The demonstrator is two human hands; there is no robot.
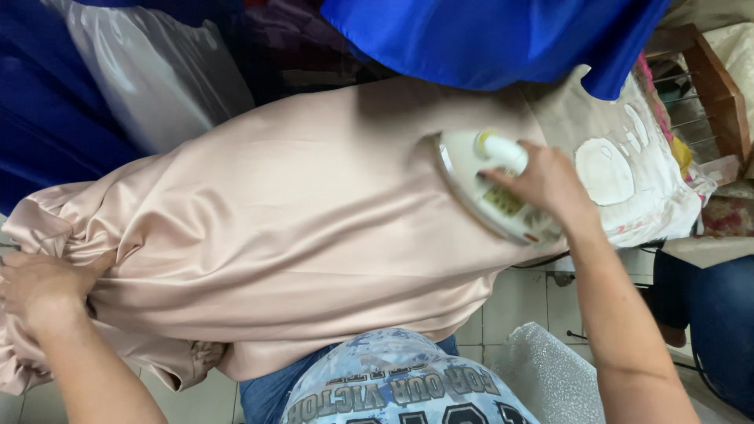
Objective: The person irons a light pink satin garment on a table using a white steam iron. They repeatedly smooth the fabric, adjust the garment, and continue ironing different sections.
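Step in hand: pressing a pale pink satin cloth (298, 228) spread over an ironing board (628, 173); by my reading, mid-stroke near the board's right end.
Right hand (546, 184): fingers wrapped over the handle of a white iron (487, 188), clenched on it; soleplate looks flat on the satin, nose pointing toward the left end.
Left hand (43, 286): at the board's left end, fingers closed into a bunched fold of the satin, apparently pulling it taut.
Cloth position: lies between the two hands, covering nearly the whole board; gathered and wrinkled at the left end, smooth in the middle, its near edge hanging over the board's near side.
Iron versus fingers: directly under the right palm; well apart from the left hand.
Board cover: white, stained with pale rings, bare only at the right end beyond the iron.
Next move, a judgement: gliding the iron left along the smooth stretch would need steady tension from the left grip and a level soleplate.
Surroundings: blue satin (487, 39) hanging past the far edge; a grey-white cloth (149, 71) at the far left; tiled floor (518, 306) below.
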